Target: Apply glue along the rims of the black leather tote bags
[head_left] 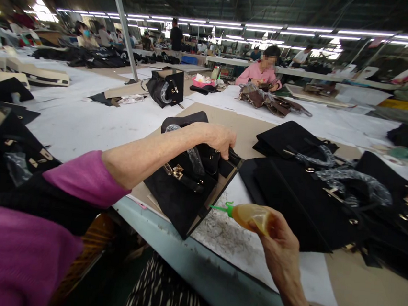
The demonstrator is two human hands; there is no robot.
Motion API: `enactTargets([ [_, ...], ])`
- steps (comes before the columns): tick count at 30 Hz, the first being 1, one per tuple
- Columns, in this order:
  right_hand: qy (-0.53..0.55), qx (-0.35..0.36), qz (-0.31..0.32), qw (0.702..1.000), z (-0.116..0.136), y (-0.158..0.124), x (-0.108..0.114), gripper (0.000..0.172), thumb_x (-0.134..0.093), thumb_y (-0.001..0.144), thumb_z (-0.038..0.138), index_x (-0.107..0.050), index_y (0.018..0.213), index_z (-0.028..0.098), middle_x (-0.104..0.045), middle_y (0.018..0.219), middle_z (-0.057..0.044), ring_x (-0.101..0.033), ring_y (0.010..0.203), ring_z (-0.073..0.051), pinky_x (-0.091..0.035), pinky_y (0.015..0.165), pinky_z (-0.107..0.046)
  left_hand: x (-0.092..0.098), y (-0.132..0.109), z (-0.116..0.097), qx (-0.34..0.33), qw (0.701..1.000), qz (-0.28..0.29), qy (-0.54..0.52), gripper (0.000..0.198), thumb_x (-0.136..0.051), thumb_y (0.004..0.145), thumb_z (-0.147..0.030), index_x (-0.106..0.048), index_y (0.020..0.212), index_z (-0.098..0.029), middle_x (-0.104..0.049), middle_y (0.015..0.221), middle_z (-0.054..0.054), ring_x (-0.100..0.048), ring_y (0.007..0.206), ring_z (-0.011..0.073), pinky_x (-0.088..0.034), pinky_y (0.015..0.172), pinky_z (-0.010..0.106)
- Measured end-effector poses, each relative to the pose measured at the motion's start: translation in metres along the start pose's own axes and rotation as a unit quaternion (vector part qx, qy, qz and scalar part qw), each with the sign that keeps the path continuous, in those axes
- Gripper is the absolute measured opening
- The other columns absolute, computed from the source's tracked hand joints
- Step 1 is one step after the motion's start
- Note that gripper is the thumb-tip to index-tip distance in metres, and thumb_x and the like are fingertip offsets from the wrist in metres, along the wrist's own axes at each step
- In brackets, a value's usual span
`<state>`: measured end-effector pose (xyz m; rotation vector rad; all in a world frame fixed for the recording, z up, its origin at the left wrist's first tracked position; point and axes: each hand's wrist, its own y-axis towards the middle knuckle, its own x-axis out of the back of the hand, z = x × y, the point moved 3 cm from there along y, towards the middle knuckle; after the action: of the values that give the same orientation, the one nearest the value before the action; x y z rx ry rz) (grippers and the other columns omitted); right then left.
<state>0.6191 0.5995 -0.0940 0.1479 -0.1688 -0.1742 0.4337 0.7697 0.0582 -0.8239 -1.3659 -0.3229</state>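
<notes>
Bag [168,200]: resting on the table [176,254], open side [221,186] running near-left to far-right.
Left hand [222,138]: fingers clamping the side's far part.
Right hand [284,240]: fingers gripping the bottle [248,216], nozzle [222,207] pointing left at the near part, contact unclear.

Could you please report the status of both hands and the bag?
Left hand holding bag. Right hand gripping bottle, green nozzle by bag's edge, contact unclear. Other bags to the right, none between nozzle and bag.
</notes>
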Motion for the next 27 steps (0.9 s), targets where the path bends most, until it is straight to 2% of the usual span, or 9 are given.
enactTargets([
  [5,0.007,-0.019,0.030,0.999,-0.011,-0.009,-0.008,0.046,-0.077,0.070,0.047,-0.059,0.102,0.019,-0.064,0.093,-0.005,-0.061,0.082,-0.026,-0.052,0.073,-0.032,0.001,-0.009,-0.006,0.004,1.000,-0.003,0.005,0.026,-0.062,0.075,-0.026,-0.069,0.097,-0.015,-0.068,0.084,0.004,-0.057,0.074,0.0159,-0.039,0.065,0.025],
  [9,0.039,-0.043,0.042,0.997,-0.014,-0.009,-0.010,0.046,-0.077,0.069,0.048,-0.060,0.100,0.019,-0.064,0.093,-0.006,-0.061,0.084,-0.028,-0.053,0.075,-0.035,0.000,-0.019,-0.007,0.001,1.000,-0.023,0.017,0.028,-0.060,0.077,-0.027,-0.068,0.102,-0.016,-0.067,0.088,0.006,-0.058,0.081,0.0195,-0.039,0.070,0.029],
  [13,0.100,-0.071,0.035,0.992,-0.013,-0.002,-0.010,0.045,-0.079,0.068,0.046,-0.060,0.098,0.019,-0.065,0.093,-0.006,-0.061,0.086,-0.028,-0.055,0.073,-0.037,0.011,-0.038,-0.004,0.003,0.996,-0.060,0.067,0.024,-0.056,0.080,-0.028,-0.067,0.099,-0.018,-0.064,0.089,0.006,-0.058,0.086,0.0215,-0.038,0.073,0.030],
  [17,0.134,-0.063,0.026,0.989,-0.008,0.011,-0.011,0.046,-0.076,0.071,0.048,-0.055,0.101,0.019,-0.064,0.097,-0.006,-0.061,0.088,-0.028,-0.056,0.071,-0.039,0.031,-0.064,0.000,0.062,0.985,-0.113,0.113,0.021,-0.054,0.083,-0.029,-0.065,0.097,-0.020,-0.062,0.087,0.005,-0.056,0.095,0.0237,-0.037,0.078,0.031],
  [19,0.142,-0.053,0.021,0.988,-0.007,0.018,-0.013,0.046,-0.075,0.073,0.047,-0.053,0.102,0.019,-0.063,0.097,-0.006,-0.061,0.089,-0.028,-0.056,0.073,-0.038,0.035,-0.076,-0.001,0.100,0.977,-0.143,0.124,0.020,-0.051,0.085,-0.029,-0.064,0.097,-0.020,-0.062,0.087,0.005,-0.055,0.099,0.0255,-0.035,0.081,0.033],
  [21,0.140,-0.040,0.014,0.989,-0.008,0.024,-0.014,0.046,-0.076,0.072,0.046,-0.053,0.102,0.019,-0.063,0.096,-0.005,-0.061,0.088,-0.026,-0.055,0.074,-0.036,0.029,-0.083,-0.004,0.118,0.971,-0.159,0.131,0.020,-0.048,0.087,-0.030,-0.063,0.095,-0.018,-0.062,0.087,0.007,-0.056,0.098,0.0267,-0.035,0.081,0.035],
  [24,0.125,-0.018,0.001,0.992,-0.014,0.031,-0.013,0.046,-0.078,0.071,0.045,-0.053,0.101,0.019,-0.062,0.095,-0.004,-0.059,0.087,-0.024,-0.052,0.078,-0.034,0.008,-0.087,-0.009,0.107,0.969,-0.163,0.155,0.019,-0.045,0.088,-0.027,-0.061,0.091,-0.017,-0.064,0.083,0.009,-0.060,0.089,0.0258,-0.036,0.079,0.037],
  [27,0.106,0.000,-0.003,0.994,-0.020,0.039,-0.012,0.047,-0.077,0.072,0.045,-0.054,0.103,0.018,-0.062,0.097,-0.005,-0.058,0.089,-0.024,-0.048,0.083,-0.036,-0.013,-0.089,-0.012,0.093,0.958,-0.195,0.190,0.015,-0.046,0.088,-0.024,-0.058,0.093,-0.017,-0.065,0.083,0.009,-0.060,0.086,0.0245,-0.036,0.077,0.037],
])
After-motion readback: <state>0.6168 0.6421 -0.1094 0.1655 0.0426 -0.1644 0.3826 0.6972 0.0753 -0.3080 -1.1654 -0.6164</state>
